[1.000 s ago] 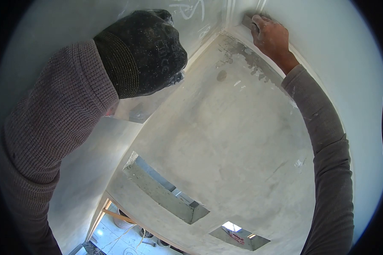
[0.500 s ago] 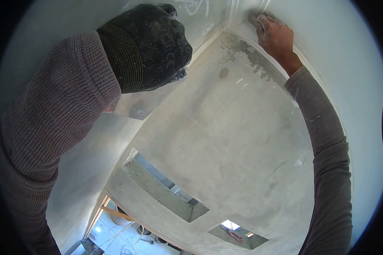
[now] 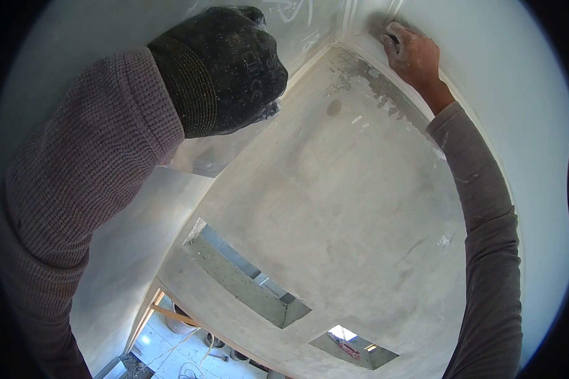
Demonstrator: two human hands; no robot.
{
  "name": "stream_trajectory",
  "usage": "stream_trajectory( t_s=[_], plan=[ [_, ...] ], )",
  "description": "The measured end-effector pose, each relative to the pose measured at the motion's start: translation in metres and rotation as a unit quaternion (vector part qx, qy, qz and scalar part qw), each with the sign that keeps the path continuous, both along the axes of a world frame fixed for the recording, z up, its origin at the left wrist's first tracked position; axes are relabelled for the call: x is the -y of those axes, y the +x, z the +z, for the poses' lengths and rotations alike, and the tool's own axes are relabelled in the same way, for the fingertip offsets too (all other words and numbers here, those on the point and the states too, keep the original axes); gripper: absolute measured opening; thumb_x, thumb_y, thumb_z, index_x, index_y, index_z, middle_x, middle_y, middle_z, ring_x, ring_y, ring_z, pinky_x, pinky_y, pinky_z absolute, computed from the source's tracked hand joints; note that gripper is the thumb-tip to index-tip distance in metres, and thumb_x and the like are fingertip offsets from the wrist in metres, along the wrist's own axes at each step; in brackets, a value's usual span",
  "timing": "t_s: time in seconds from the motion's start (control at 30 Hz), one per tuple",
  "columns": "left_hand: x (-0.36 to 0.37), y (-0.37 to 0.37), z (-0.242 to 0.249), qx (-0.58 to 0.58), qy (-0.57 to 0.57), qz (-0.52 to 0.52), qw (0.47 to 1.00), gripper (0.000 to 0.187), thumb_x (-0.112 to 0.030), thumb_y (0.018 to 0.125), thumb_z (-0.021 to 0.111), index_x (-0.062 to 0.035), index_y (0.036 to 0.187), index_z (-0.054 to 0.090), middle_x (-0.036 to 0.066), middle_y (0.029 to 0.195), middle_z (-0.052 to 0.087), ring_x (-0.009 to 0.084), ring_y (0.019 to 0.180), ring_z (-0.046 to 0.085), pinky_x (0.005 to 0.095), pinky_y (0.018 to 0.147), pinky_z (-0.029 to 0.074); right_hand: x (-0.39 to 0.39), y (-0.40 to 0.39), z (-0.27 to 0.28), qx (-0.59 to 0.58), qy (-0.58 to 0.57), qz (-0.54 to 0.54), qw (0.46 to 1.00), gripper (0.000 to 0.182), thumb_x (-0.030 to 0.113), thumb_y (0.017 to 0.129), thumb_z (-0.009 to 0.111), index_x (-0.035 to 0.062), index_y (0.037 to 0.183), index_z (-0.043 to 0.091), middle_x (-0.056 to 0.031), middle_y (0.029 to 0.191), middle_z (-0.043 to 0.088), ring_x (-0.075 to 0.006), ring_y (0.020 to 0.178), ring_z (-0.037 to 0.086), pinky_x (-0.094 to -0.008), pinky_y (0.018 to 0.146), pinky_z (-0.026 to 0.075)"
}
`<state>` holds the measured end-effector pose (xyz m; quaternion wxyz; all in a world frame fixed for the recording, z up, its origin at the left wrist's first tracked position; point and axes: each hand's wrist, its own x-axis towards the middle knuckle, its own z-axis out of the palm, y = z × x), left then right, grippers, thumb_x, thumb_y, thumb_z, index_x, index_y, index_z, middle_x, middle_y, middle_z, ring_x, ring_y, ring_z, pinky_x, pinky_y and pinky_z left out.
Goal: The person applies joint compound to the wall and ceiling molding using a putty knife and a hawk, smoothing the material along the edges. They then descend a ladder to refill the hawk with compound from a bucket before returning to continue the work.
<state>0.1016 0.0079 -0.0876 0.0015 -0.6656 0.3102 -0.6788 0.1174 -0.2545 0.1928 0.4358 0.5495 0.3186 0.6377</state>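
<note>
My left hand (image 3: 234,76), in a dusty black glove, is closed in a fist at the upper left. A flat shiny plate (image 3: 202,158) shows just below the glove, seemingly held in that hand; the grip itself is hidden. My right hand (image 3: 416,57) is bare and dusted with white. Its fingers are curled and pressed to the pale surface beside the white moulding (image 3: 354,25) at the upper corner. Whatever they pinch is hidden in a dark shadow.
A grey plastered wall (image 3: 335,208) with damp, darker patches near the corner fills the middle. Two rectangular openings cut through it: a long one (image 3: 246,278) and a smaller one (image 3: 376,359). Far below, a tiled floor (image 3: 161,344) holds a bucket (image 3: 180,323) and cords.
My right hand has shifted slightly right and down along the surface. The dark edge seen by its fingertips is now less visible. My left hand has hardly moved.
</note>
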Motion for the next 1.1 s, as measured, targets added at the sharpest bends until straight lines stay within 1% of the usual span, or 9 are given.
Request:
stream_trajectory(
  t_s=[0.23,0.3,0.43,0.53,0.73,0.8,0.9,1.0,1.1],
  plan=[
    [0.008,0.013,-0.005,-0.009,-0.050,-0.090,0.995,0.020,-0.027,0.083,0.076,-0.0125,0.073,0.067,0.004,0.069,0.064,0.0229,0.072,0.061,0.0387,0.086,0.053,-0.001,0.004,0.002,0.036,-0.017,-0.016,0.999,0.016,0.022,0.093,0.065,0.0104,0.104,0.067,-0.0100,0.094,0.075,-0.0337,0.082,0.073,-0.0475,0.071,0.058],
    [0.005,-0.005,0.001,-0.043,-0.009,0.038,0.998,0.019,-0.026,0.083,0.076,-0.0128,0.073,0.067,0.004,0.069,0.064,0.0228,0.073,0.061,0.0381,0.085,0.053,0.000,0.001,-0.001,0.048,-0.001,-0.020,0.999,0.016,0.022,0.094,0.065,0.0106,0.105,0.068,-0.0099,0.095,0.075,-0.0341,0.080,0.073,-0.0474,0.071,0.058],
    [0.007,-0.027,0.006,-0.019,0.008,0.102,0.995,0.019,-0.026,0.083,0.076,-0.0138,0.072,0.067,0.003,0.069,0.064,0.0223,0.073,0.062,0.0375,0.085,0.053,0.004,-0.010,-0.001,0.027,0.021,0.035,0.999,0.019,0.021,0.094,0.064,0.0107,0.109,0.069,-0.0112,0.097,0.076,-0.0350,0.080,0.073,-0.0477,0.071,0.057],
    [0.005,-0.019,0.004,-0.062,0.008,0.057,0.996,0.018,-0.025,0.083,0.076,-0.0135,0.073,0.067,0.003,0.069,0.064,0.0219,0.073,0.062,0.0372,0.084,0.053,0.005,-0.007,-0.001,0.013,0.002,-0.001,1.000,0.018,0.020,0.094,0.064,0.0102,0.109,0.069,-0.0123,0.097,0.076,-0.0352,0.082,0.073,-0.0483,0.071,0.057],
    [0.006,0.006,-0.006,-0.132,-0.072,-0.235,0.960,0.014,-0.023,0.084,0.075,-0.0129,0.075,0.069,0.003,0.068,0.064,0.0217,0.071,0.061,0.0367,0.082,0.053,-0.006,0.000,-0.001,0.038,0.004,-0.051,0.998,0.013,0.015,0.093,0.063,0.0084,0.103,0.067,-0.0116,0.092,0.074,-0.0349,0.085,0.073,-0.0500,0.071,0.057],
    [0.007,-0.033,0.005,-0.112,0.010,0.049,0.992,0.014,-0.022,0.085,0.073,-0.0125,0.076,0.069,0.003,0.069,0.065,0.0221,0.071,0.062,0.0357,0.082,0.053,-0.003,-0.001,-0.003,0.050,0.009,-0.051,0.997,0.012,0.014,0.092,0.062,0.0080,0.101,0.066,-0.0113,0.090,0.073,-0.0348,0.085,0.073,-0.0507,0.071,0.057],
    [0.006,0.012,-0.010,-0.120,-0.045,-0.032,0.991,0.016,-0.020,0.086,0.073,-0.0109,0.074,0.066,0.004,0.068,0.064,0.0235,0.071,0.062,0.0346,0.080,0.054,0.010,0.000,-0.014,0.044,-0.005,0.017,0.999,0.008,0.009,0.090,0.062,0.0065,0.097,0.064,-0.0110,0.096,0.072,-0.0328,0.089,0.071,-0.0484,0.072,0.057],
    [0.004,-0.032,0.005,-0.046,0.042,0.090,0.994,0.018,-0.020,0.087,0.072,-0.0098,0.074,0.065,0.006,0.069,0.064,0.0249,0.072,0.063,0.0366,0.079,0.054,0.035,0.002,-0.025,0.087,-0.084,-0.007,0.993,0.018,0.006,0.085,0.063,0.0060,0.103,0.067,-0.0114,0.106,0.068,-0.0305,0.097,0.067,-0.0441,0.079,0.054],
    [0.005,-0.017,0.003,-0.068,0.032,0.039,0.996,0.017,-0.021,0.086,0.073,-0.0096,0.076,0.066,0.007,0.070,0.064,0.0251,0.073,0.063,0.0397,0.081,0.054,0.050,0.006,-0.032,0.043,-0.121,-0.006,0.992,0.035,0.006,0.081,0.064,0.0056,0.116,0.068,-0.0111,0.113,0.064,-0.0296,0.105,0.060,-0.0416,0.086,0.048]
  ],
)
